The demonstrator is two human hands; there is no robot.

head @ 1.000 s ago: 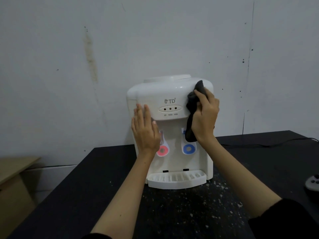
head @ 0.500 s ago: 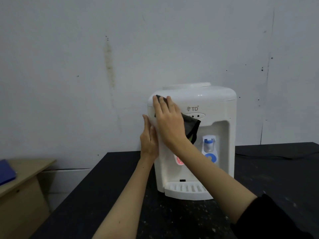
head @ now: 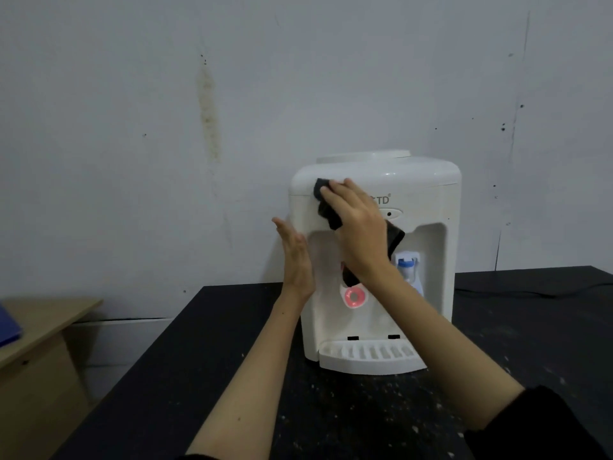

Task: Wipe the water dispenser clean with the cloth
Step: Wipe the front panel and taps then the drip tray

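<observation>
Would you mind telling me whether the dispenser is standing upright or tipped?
Upright: the water dispenser stands level on the black table, its drip tray flat at the base.

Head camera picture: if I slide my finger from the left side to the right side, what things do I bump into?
Blue thing on the wooden desk → left hand → dark cloth → right hand → blue tap → cable on the black table.
</observation>
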